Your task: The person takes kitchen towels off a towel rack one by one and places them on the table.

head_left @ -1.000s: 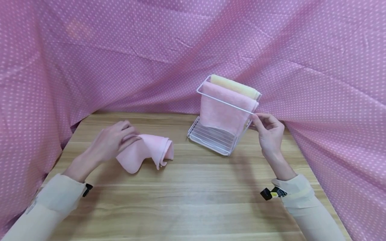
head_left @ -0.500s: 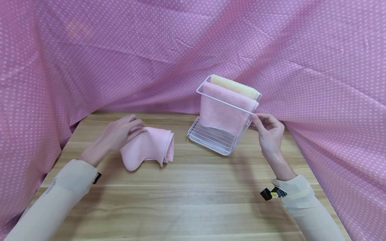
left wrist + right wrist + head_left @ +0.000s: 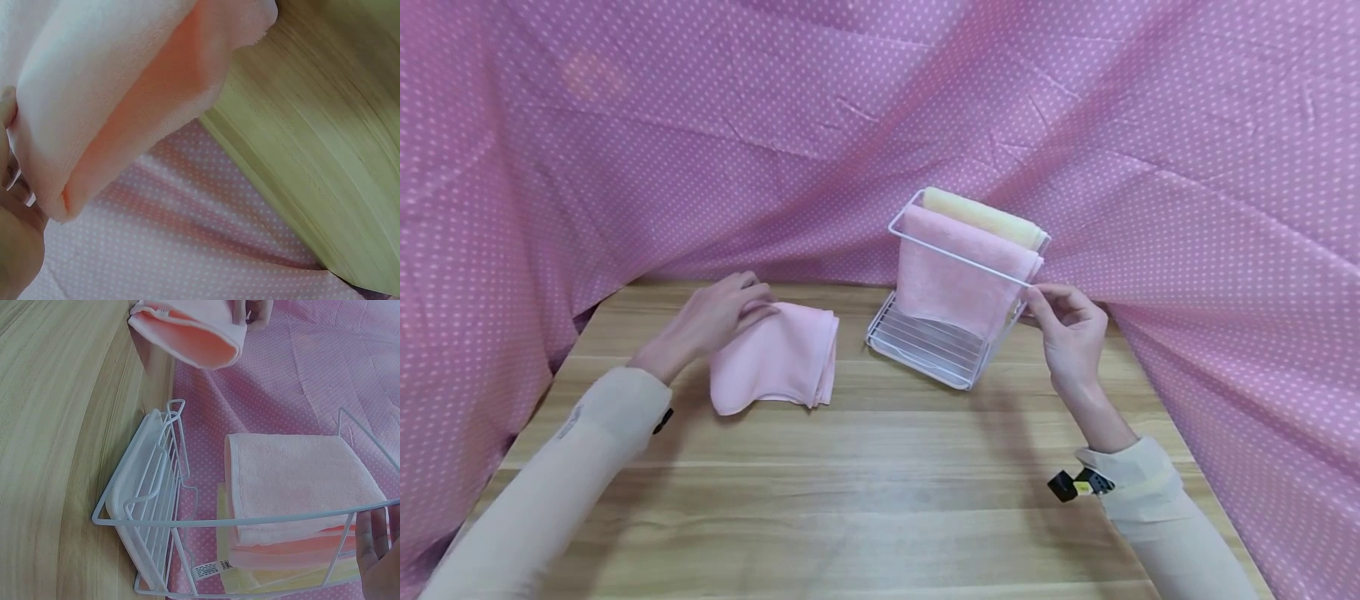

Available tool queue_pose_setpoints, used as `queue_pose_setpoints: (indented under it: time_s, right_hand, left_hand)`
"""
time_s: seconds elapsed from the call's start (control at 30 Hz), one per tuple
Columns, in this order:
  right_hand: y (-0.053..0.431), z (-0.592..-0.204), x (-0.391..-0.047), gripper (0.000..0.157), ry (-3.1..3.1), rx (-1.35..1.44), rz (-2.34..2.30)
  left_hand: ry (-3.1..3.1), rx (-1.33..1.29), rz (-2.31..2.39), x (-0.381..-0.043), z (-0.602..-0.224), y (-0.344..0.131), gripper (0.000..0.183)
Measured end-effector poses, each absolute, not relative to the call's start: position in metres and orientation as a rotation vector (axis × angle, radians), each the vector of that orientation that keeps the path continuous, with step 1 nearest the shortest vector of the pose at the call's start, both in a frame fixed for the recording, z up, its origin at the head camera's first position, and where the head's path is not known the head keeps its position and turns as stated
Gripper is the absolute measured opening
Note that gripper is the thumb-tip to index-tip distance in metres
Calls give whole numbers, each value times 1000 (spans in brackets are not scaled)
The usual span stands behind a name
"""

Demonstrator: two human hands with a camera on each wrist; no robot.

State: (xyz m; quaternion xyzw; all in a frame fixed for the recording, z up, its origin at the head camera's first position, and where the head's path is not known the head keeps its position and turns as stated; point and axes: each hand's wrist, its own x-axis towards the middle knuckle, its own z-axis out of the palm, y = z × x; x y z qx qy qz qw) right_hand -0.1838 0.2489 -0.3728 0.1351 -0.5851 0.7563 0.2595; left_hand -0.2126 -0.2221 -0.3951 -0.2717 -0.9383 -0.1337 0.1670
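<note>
A folded pink towel [image 3: 778, 358] hangs from my left hand [image 3: 722, 317], whose fingers and thumb pinch its upper edge. In the left wrist view the towel [image 3: 106, 81] droops in a loose fold beside the fingertips. My right hand [image 3: 1071, 333] grips the front right corner of a white wire rack [image 3: 958, 254] between thumb and fingers. Over the rack's upper bars hang another pink towel [image 3: 955, 275] and, behind it, a yellow towel [image 3: 985, 217]. The right wrist view shows fingers [image 3: 373, 537] at the rack's wire.
The rack has a slatted base with a white tray [image 3: 917, 360] under it, standing on a wooden table [image 3: 865, 500]. A pink polka-dot cloth [image 3: 760, 150] hangs behind the table and at both sides. A small label [image 3: 212, 569] shows near the towels.
My left hand has moved up and to the right with the pink towel, which now hangs flatter and closer to the rack. The right hand and rack stay nearly still.
</note>
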Motion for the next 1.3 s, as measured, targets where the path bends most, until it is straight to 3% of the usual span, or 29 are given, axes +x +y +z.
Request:
queue_pose_setpoints:
  time_s: [0.3,0.57,1.07,1.3]
  right_hand:
    - [250,-372,-185,17,-1578,372,2060]
    - [251,-373,-185,8,-1582,377,2061]
    - [251,-372,-184,19,-1597,381,2053]
    - [251,-371,-182,14,-1592,366,2070]
  left_hand:
    - [-2721,-733,-382,-234,-401,-215,17]
    - [-2767,-684,-362,-250,-409,-213,18]
    - [-2876,-632,-293,-273,-412,-210,20]
    - [-2923,-650,-269,-281,-416,-207,19]
